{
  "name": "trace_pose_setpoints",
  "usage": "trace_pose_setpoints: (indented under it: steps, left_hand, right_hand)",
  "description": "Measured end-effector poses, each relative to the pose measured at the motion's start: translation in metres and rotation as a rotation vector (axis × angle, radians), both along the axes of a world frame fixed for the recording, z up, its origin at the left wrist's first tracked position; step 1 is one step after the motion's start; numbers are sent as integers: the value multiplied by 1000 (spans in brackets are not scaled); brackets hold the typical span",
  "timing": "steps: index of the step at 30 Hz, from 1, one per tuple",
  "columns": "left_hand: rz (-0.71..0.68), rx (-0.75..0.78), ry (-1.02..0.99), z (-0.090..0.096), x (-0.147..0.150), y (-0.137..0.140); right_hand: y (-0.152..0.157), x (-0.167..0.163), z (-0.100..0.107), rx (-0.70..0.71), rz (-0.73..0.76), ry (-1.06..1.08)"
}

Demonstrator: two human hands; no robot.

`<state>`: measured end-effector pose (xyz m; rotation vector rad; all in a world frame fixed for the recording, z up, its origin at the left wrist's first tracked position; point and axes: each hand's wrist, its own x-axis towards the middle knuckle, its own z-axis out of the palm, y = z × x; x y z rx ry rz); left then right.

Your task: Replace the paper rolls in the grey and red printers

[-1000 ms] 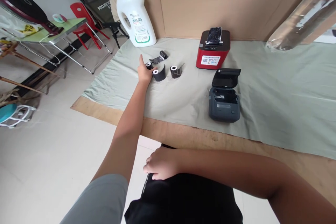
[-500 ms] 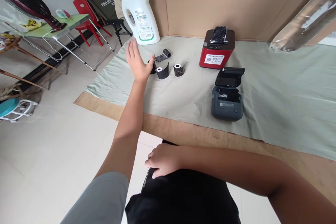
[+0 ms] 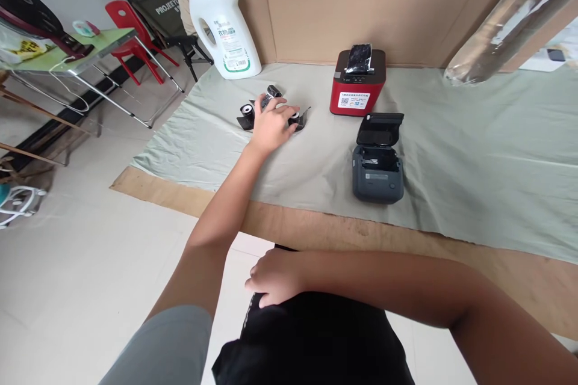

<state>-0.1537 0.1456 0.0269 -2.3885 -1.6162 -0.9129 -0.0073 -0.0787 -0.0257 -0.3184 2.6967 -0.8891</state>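
My left hand (image 3: 271, 125) is over a group of small black rolls on the cloth, palm down with fingers apart. Its thumb and forefinger are close to a black roll with a white core (image 3: 294, 117); whether they touch it I cannot tell. Another white-cored roll (image 3: 246, 110) lies just left of the hand, and a roll with a dark core (image 3: 273, 91) is beyond the fingertips. Anything under the palm is hidden. My right hand (image 3: 276, 277) rests on my black-trousered leg, fingers loosely bent and holding nothing visible.
A dark grey label printer (image 3: 377, 183) stands with its lid up on the cloth-covered table (image 3: 474, 174). Behind it is a red and black printer (image 3: 357, 93). A white detergent bottle (image 3: 228, 24) leans by the cardboard (image 3: 361, 6). A plastic-wrapped roll (image 3: 501, 24) leans at right.
My left hand has come rightward and down from beside the bottle onto the black rolls. My right hand has stayed on my leg. The view has shifted slightly to the right.
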Motion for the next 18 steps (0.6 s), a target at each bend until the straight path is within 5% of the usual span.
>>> trace_pose_setpoints:
  steps: [6, 12, 14, 18]
  left_hand:
    - [1, -38, -45, 8, 1, -5]
    - [-49, 27, -425, 2, 23, -6]
    - [-109, 34, -568, -3, 36, -7]
    - [-310, 76, -675, -7, 63, -21]
  right_hand:
    - [-4, 1, 4, 0, -2, 69]
    - [21, 18, 51, 177, -106, 558]
    - [47, 41, 65, 267, -272, 680]
    - [103, 116, 75, 316, -1004, 960]
